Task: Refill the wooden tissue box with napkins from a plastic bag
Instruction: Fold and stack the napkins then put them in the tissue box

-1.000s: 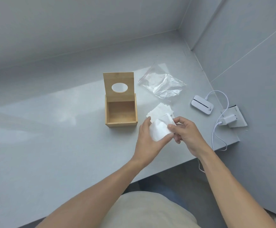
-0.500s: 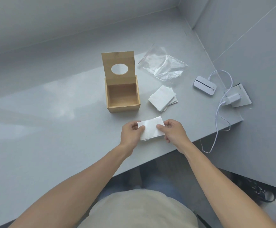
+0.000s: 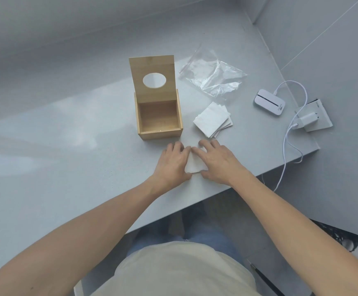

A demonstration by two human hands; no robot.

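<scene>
Near the front edge of the tabletop (image 3: 67, 146) we now press the napkin (image 3: 195, 165) flat, left hand (image 3: 171, 163) and right hand (image 3: 218, 161) spread on it, where moments ago we held it lifted. The wooden tissue box (image 3: 158, 116), lid up, remains empty; the stack (image 3: 213, 119) and the plastic bag (image 3: 212, 76) lie toward the right edge.

The box (image 3: 159, 116) stands open upward, its raised lid (image 3: 153, 79) blocking its far side. The napkin stack (image 3: 213, 119) lies just beside its right wall. The counter (image 3: 67, 135) left of the box is bare.
</scene>
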